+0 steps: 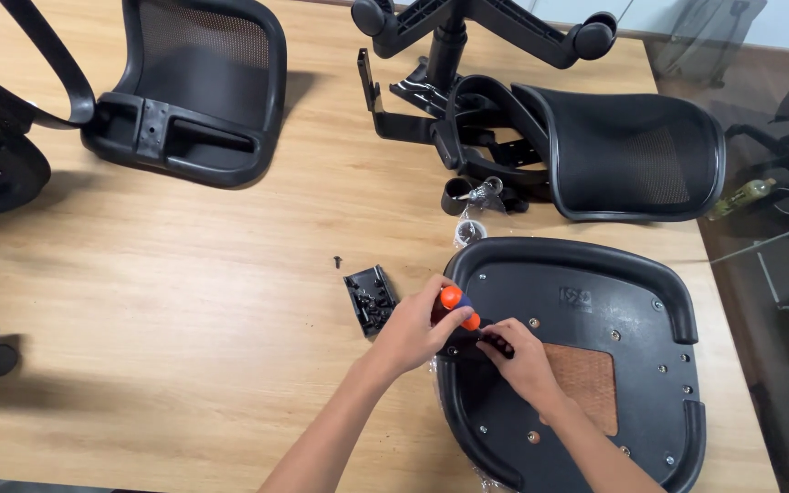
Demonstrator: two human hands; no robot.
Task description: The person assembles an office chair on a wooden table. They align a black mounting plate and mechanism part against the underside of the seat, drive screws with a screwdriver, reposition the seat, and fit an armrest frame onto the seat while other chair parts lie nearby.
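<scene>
Two hands meet at the seat base's (595,274) left rim: left hand (413,330) fingers wrap the orange-handled screwdriver (460,308), pointing down-right; right hand (522,358) fingers pinch its tip.

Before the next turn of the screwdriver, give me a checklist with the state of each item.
1. Left hand grips the screwdriver by its orange handle: ok.
2. Right hand steadies the tip end on the seat pan: ok.
3. Tip seated in a screw head: cannot tell, the hands hide it.
4. Seat pan lies flat, underside up, on the table: ok.
5. Spare screw and small black tray lie beside the left hand: ok.
6. Seat pan kept off the table edge: not ok, its near end hangs over the edge.
</scene>
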